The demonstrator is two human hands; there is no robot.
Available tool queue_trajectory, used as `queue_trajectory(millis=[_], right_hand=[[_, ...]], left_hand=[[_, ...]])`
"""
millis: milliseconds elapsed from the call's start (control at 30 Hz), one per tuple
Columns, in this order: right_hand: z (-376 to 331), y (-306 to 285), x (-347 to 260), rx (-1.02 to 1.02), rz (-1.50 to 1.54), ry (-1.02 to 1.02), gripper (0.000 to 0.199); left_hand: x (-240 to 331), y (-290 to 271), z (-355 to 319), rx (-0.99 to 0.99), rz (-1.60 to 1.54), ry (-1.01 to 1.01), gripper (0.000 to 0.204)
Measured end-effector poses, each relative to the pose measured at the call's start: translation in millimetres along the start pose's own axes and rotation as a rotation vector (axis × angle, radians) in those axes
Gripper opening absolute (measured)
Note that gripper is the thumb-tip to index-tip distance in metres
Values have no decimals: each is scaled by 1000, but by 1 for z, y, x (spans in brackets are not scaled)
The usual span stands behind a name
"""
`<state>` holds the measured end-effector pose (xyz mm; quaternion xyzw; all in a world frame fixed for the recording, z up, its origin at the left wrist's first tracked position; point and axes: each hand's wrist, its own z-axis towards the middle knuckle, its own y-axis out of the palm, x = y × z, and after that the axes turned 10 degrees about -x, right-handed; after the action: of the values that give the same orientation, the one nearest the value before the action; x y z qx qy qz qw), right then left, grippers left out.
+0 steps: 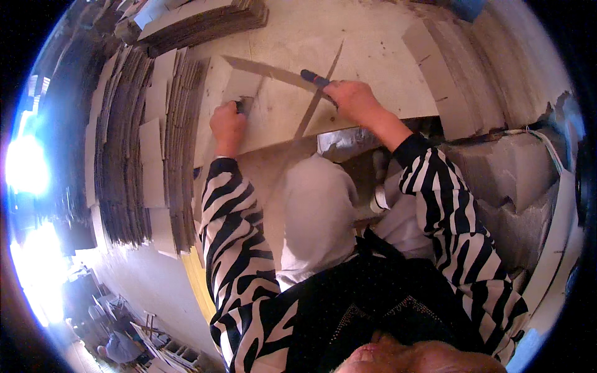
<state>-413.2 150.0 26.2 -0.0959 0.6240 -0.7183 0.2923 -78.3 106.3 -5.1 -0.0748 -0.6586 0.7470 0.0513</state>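
Observation:
My right hand (359, 102) is closed round a tool with a dark handle (315, 78) that has a red band. Its working end is hidden, so its kind cannot be told. My left hand (227, 126) is a closed fist at the near left of the wooden tabletop (367, 56). A small dark thing (240, 106) shows at its thumb, too little to name. Just beyond that fist lies a pale, flat piece like cardboard (241, 86). Two dark bands cross on the tabletop between my hands; whether they are strips or shadows is unclear.
Tall stacks of cut cardboard (127, 143) stand on the left, with another cardboard stack (205, 25) at the far left. More cardboard sheets (457, 78) lie at the right. Below the table edge sits a shiny silvery thing (344, 143), near my knees.

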Motion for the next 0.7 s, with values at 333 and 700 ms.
queue_trajectory(millis=[333, 700], right_hand=[[-3, -11, -20, 49, 97, -67, 35], [-6, -12, -20, 4, 50, -121, 24]], left_hand=[[37, 7, -20, 63, 178, -198, 27], [2, 0, 2, -36, 20, -238, 24]])
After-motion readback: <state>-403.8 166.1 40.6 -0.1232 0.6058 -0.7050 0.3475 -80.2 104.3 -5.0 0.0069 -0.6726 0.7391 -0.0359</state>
